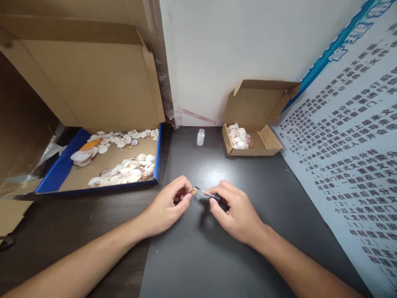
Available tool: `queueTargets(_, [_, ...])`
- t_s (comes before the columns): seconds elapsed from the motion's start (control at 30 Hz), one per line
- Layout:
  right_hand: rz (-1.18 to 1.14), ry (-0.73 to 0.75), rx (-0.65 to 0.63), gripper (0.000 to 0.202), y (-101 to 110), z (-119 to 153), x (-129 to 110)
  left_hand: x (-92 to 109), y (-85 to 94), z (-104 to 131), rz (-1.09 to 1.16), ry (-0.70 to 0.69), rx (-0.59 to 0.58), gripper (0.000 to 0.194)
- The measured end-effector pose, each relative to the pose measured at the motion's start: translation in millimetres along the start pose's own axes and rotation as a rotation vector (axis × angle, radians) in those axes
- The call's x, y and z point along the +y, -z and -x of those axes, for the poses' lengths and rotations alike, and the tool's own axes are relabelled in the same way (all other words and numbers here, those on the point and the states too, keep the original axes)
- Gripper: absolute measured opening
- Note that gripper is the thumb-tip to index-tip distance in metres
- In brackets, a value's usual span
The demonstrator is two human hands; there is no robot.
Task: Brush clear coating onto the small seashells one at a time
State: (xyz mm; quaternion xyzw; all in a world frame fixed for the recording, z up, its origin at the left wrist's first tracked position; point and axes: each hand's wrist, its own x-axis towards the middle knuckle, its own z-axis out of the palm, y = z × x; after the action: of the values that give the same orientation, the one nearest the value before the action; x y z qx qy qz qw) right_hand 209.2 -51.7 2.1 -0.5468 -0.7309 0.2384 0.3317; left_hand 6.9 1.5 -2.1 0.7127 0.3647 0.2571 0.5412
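Note:
My left hand [170, 203] pinches a small yellowish shell [193, 191] between thumb and fingertips, above the dark mat. My right hand [233, 209] is closed on the black cap of a small brush [204, 191], whose thin pale stem points left. The dark brush tip is at the shell's edge; whether it touches is too small to tell. Beyond both hands, a small open glass bottle [200, 137] with whitish contents stands upright on the mat.
At the left, a blue-edged open box [159, 157] holds many loose shells and an orange piece. A smaller cardboard box [254, 152] with white shells stands at the back right. A printed sheet [341, 165] lies along the right, and a white panel [198, 62] rises behind.

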Motion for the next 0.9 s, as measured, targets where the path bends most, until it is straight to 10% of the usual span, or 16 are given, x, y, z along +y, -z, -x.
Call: queueTargets(0.9, [-0.097,0.183,0.123,0.019,6,5,-4,-10,8.2,-7,0.697,0.289,-0.153,0.019])
